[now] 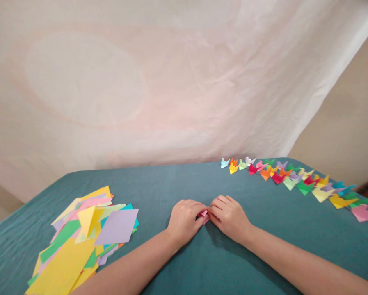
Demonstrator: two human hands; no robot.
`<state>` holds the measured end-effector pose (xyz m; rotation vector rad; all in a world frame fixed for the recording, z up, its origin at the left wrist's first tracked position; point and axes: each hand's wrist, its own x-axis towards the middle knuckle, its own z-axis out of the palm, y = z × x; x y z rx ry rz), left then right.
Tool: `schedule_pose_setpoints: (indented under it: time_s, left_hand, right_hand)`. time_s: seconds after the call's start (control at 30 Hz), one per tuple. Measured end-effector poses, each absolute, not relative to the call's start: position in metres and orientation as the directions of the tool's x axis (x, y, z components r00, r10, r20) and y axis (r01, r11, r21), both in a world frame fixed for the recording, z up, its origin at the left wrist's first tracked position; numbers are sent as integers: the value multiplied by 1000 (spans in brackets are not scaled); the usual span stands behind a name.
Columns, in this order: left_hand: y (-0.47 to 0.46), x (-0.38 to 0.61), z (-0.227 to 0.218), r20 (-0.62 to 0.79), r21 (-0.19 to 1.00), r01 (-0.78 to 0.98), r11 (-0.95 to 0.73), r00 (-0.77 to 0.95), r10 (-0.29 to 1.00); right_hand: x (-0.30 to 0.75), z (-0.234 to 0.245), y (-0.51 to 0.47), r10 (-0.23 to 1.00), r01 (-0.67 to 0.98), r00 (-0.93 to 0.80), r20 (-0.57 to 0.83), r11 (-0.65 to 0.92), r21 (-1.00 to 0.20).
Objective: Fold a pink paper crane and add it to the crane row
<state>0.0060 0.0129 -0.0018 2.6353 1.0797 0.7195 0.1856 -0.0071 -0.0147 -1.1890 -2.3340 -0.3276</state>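
A small folded piece of pink paper [203, 214] is held between my two hands, just over the middle of the table. My left hand [185, 218] grips its left side, fingers curled over it and the thumb beneath. Pinching the right side of the same paper is my right hand [229, 216], with its fingertips pressed together. Most of the paper is covered by my fingers, so its folded shape cannot be made out.
Loose coloured paper squares [116, 227] lie in a messy pile at the left. Folded paper birds [290, 183] in many colours stand in rows along the table's right and far edge. A dark green cloth [159, 184] covers the table, and a pale sheet [177, 82] hangs behind it.
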Motion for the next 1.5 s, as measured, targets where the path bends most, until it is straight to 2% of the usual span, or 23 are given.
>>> schedule_pose_setpoints:
  time_s: [0.3, 0.83, 1.0, 1.2, 1.5]
  left_hand:
    - [12, 4, -3, 418, 311, 538, -784, 663, 621]
    - [8, 2, -1, 457, 143, 488, -861, 740, 494]
    - [5, 1, -2, 444, 131, 499, -856, 743, 501]
    - [1, 0, 2, 426, 180, 504, -845, 734, 529]
    - [2, -1, 0, 359, 210, 531, -821, 739, 570]
  right_hand:
    - [186, -14, -8, 695, 808, -530, 486, 587, 41]
    - [189, -15, -7, 661, 786, -559, 500, 615, 66]
    - [191, -17, -7, 683, 779, -539, 492, 627, -16]
    - [196, -20, -9, 741, 772, -498, 451, 615, -159]
    - [197, -18, -10, 792, 789, -437, 427, 565, -240]
